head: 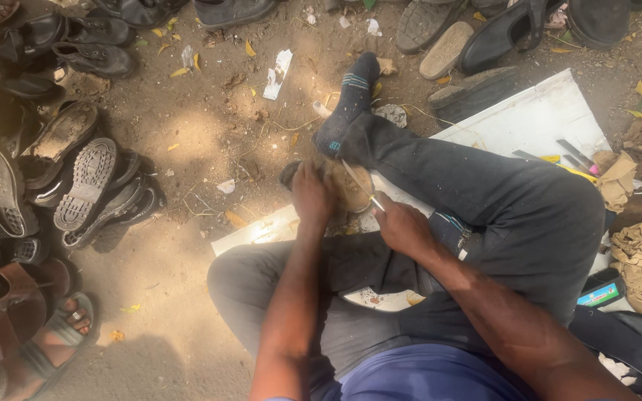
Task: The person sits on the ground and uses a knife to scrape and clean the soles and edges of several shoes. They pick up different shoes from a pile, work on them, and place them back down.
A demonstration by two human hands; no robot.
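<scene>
The right hand [404,226] is closed around the handle of a knife [362,186], whose thin pale blade slants up and to the left across a tan shoe sole [352,186]. The left hand [312,197] is clamped over the near-left edge of that sole, fingers curled down onto it, pinning it against the white board [536,119] just in front of the person's crossed legs. The biggest risk, as I read it, is the blade running toward the holding hand: the edge lies very near those fingers, and a slip off the worn, dusty material could carry it straight into them. The right leg [484,186] lies stretched just beside the work, with the sock foot [347,104] a little beyond it, so a stroke that overshoots could also catch cloth or skin. The sole is steadied only by hand pressure, and it might twist under a hard cut and spoil the line. Whether the blade is biting or merely resting on the surface cannot be told. Farther right, loose metal tools [574,154] and crumpled brown paper [637,245] lie on and beside the board, close enough for an elbow to knock. Farther out, on the dirt to the left and along the top, heaps of shoes [91,186] lie well apart from the cutting.
</scene>
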